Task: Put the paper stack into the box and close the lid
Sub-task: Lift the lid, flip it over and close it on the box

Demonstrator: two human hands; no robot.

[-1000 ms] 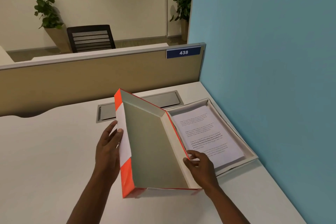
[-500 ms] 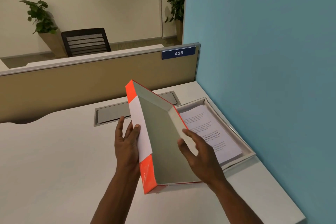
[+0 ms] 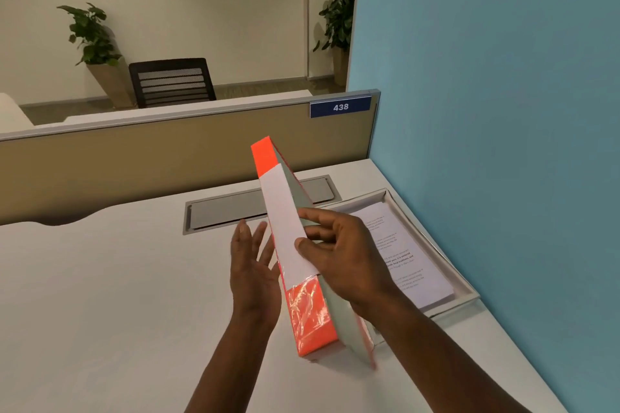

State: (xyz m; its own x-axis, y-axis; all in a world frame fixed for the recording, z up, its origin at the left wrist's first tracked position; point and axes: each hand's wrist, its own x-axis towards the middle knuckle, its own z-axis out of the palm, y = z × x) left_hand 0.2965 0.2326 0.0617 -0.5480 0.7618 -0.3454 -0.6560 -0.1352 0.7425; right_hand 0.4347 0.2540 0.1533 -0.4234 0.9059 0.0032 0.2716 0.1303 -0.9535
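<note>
The orange lid (image 3: 285,231) with a white band stands almost on edge in the middle of the desk, its grey inside facing right. My right hand (image 3: 342,255) grips its upper long rim. My left hand (image 3: 253,265) is flat against the lid's outer left face, fingers spread. The shallow grey box (image 3: 464,292) lies at the right against the blue wall. The printed paper stack (image 3: 407,258) lies inside it, partly hidden behind my right hand and the lid.
A grey cable hatch (image 3: 228,211) is set into the white desk (image 3: 100,295) behind the lid. A tan partition (image 3: 134,161) with the tag 438 bounds the back. The blue wall (image 3: 503,111) closes the right side.
The lid has swung up from a leftward lean to nearly vertical, tipping toward the box. My right hand moved from its inner side to the top rim. My left hand still backs it.
</note>
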